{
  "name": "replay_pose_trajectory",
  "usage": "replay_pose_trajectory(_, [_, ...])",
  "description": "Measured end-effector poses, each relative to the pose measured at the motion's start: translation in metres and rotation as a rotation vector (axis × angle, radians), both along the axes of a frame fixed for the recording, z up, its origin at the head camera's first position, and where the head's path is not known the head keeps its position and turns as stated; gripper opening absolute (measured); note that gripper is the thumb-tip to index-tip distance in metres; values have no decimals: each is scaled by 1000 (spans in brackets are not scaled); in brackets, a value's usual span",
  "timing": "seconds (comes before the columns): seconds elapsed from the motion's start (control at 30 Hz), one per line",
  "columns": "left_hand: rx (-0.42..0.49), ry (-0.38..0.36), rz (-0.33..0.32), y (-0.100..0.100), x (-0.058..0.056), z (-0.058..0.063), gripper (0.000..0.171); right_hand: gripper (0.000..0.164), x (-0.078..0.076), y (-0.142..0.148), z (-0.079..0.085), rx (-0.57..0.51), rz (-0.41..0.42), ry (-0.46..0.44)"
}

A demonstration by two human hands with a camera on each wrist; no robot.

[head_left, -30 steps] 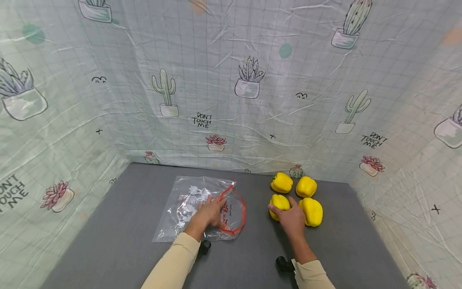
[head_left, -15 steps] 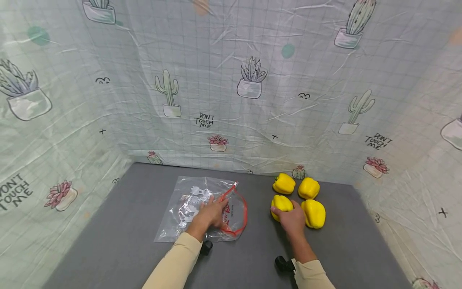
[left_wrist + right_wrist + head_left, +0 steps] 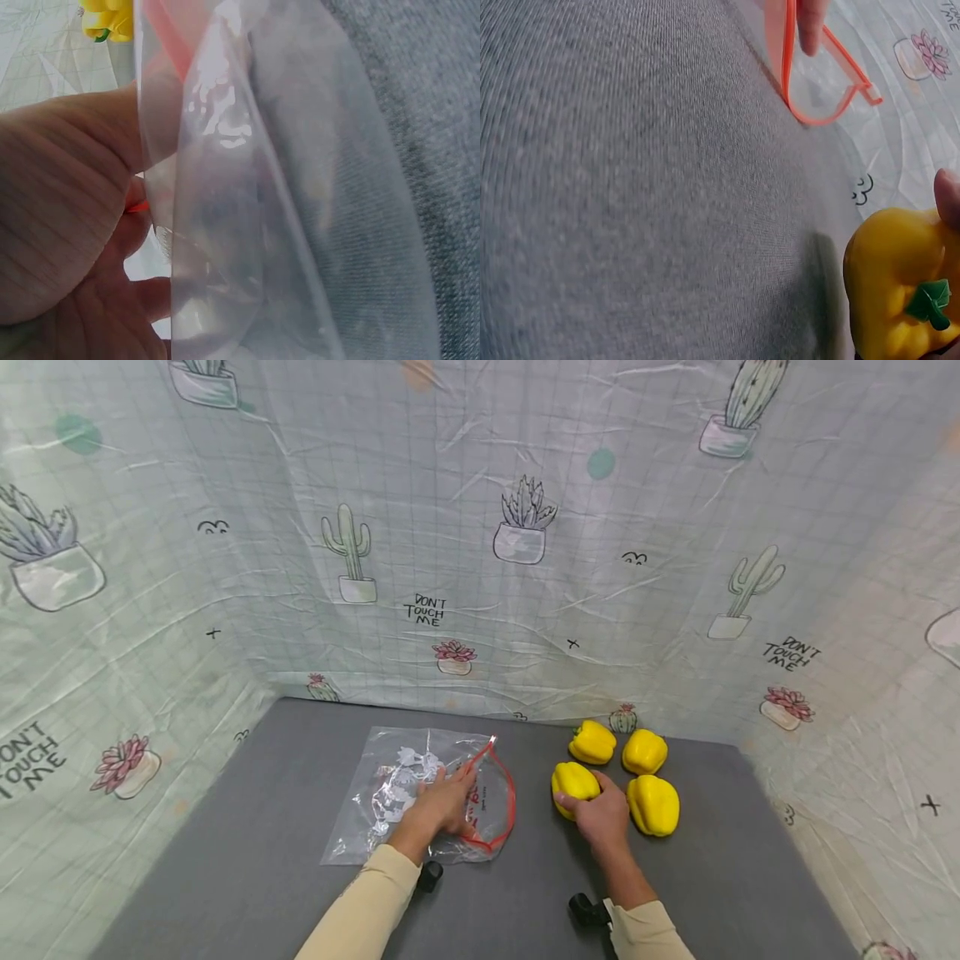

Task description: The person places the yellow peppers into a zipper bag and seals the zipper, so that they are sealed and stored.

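A clear plastic zip bag (image 3: 356, 827) with a red-edged mouth (image 3: 512, 802) lies on the grey table. My left hand (image 3: 438, 806) holds the bag near its mouth, which gapes toward the right. In the left wrist view, the thumb passes behind the clear film (image 3: 225, 202) and the other fingers are bent beside it. My right hand (image 3: 603, 814) grips a yellow bell pepper (image 3: 573, 785), thumb on its near side. That pepper's green stem (image 3: 930, 304) shows in the right wrist view, with a shadow on the cloth beside it.
Three more yellow bell peppers stand right of the held one: one at the back (image 3: 592, 742), one at the back right (image 3: 645, 752), one nearer (image 3: 654, 806). A cactus-print sheet (image 3: 480, 568) walls the grey table (image 3: 247, 860) at the back and both sides.
My right hand has shifted slightly left with the yellow bell pepper, widening the gap to the pepper on its right. The left hand and bag look nearly the same.
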State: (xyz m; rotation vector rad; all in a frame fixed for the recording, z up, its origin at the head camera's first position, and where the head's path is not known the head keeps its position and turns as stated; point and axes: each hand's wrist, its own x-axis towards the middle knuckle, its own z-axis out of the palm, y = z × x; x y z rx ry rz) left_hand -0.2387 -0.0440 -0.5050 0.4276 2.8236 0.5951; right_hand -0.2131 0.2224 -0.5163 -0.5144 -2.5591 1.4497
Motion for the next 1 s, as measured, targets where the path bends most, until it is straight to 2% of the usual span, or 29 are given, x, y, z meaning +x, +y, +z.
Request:
replay_pose_trajectory(0.53, [-32,21,-4,0,-1,-2,114,75,-6,-12,-1,19,68,51])
replay_pose_trajectory(1.0, [-37,7,-1,1,-1,-2,115,71,-9,-29,0,8,135,91])
